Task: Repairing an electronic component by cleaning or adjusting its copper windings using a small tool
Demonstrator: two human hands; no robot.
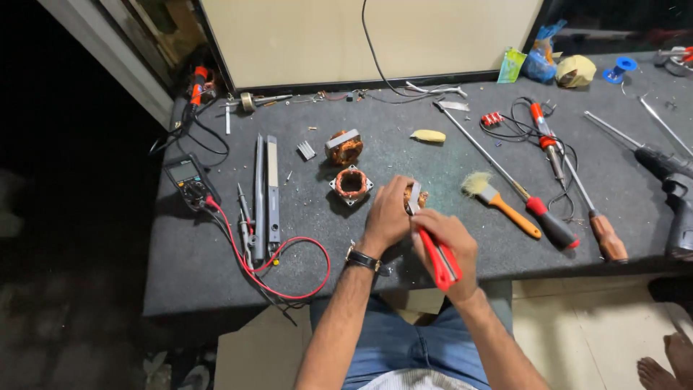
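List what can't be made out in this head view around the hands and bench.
- Copper-wound part: mostly covered by the left hand and the plier head.
- Red-handled pliers: jaw tips hidden against the part; the right hand wraps the handles.
- Multimeter: screen too small to read.
- Drill: cut off by the right edge.
- Small bits near the wall: too small to identify.
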